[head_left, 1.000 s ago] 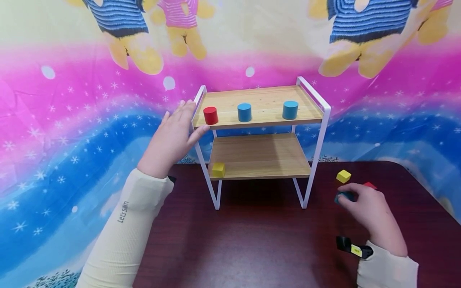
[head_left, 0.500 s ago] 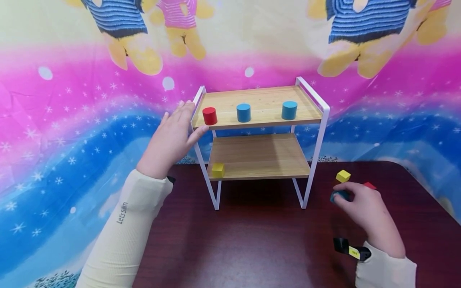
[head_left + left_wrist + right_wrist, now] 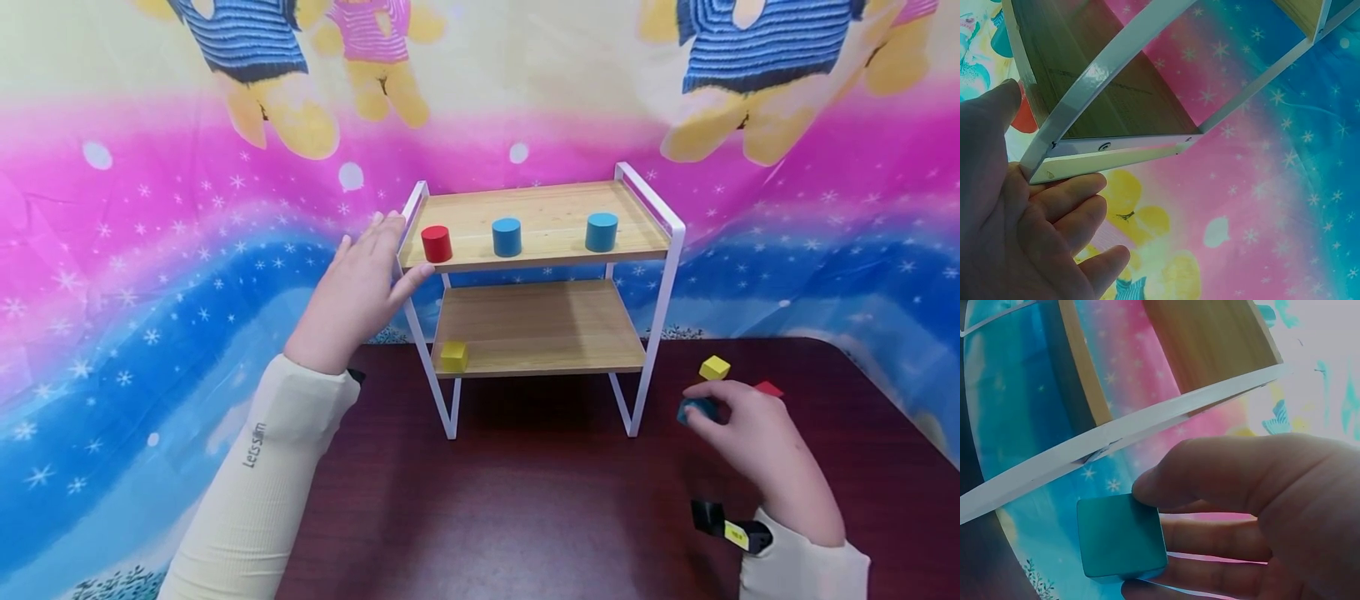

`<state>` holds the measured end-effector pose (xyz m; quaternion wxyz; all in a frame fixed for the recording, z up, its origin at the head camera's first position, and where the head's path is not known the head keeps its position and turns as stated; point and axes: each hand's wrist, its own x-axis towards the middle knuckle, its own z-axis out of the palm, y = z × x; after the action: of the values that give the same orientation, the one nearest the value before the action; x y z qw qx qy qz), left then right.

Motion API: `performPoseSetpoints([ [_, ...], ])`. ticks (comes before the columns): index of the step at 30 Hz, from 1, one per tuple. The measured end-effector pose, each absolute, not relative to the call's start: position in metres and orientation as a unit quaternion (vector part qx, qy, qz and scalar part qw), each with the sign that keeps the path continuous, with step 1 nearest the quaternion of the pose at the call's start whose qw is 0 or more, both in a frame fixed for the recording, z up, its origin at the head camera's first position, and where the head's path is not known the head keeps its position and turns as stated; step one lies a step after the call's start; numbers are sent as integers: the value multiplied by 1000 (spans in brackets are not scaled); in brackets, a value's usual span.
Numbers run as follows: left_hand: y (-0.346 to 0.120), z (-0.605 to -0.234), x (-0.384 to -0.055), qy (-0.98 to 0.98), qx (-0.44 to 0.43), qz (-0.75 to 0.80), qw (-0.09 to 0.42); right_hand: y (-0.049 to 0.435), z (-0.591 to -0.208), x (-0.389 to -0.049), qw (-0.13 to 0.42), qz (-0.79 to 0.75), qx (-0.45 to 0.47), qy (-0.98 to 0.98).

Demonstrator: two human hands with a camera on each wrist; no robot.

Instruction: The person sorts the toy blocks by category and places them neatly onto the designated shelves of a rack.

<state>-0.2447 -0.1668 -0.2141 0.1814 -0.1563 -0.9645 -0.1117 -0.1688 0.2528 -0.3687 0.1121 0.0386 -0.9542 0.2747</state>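
Observation:
My right hand point(image 3: 757, 437) pinches a teal cube-shaped block point(image 3: 1121, 537) between thumb and fingers, right of the shelf and over the table. My left hand point(image 3: 352, 292) lies with extended fingers against the upper left corner of a two-tier wooden shelf point(image 3: 540, 321) with a white frame. In the left wrist view its thumb is on one side of the white post point(image 3: 1094, 78), fingers on the other. Near that thumb a red cylinder point(image 3: 437, 244) stands on the top board, in a row with two blue cylinders point(image 3: 507, 237). A yellow cube point(image 3: 453, 357) sits on the lower board, front left.
On the dark table point(image 3: 525, 517), behind my right hand, lie another yellow cube point(image 3: 715, 367) and a red block point(image 3: 768, 389), partly hidden by the hand. A printed cloth backdrop point(image 3: 517, 108) hangs behind the shelf.
My right hand has shifted slightly left, towards the shelf, with the teal block in its fingers. The left hand has stayed in place on the shelf corner.

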Motion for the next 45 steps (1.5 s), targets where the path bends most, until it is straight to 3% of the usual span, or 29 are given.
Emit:
performPoseSetpoints([
  [18,-166,-214,-244,-964,-155,-113,182,242,-362,-165,132,270,50,-952],
  [45,-167,-214,-246,-965,-156,-108,182,219,-362,-166,238,272,88,-928],
])
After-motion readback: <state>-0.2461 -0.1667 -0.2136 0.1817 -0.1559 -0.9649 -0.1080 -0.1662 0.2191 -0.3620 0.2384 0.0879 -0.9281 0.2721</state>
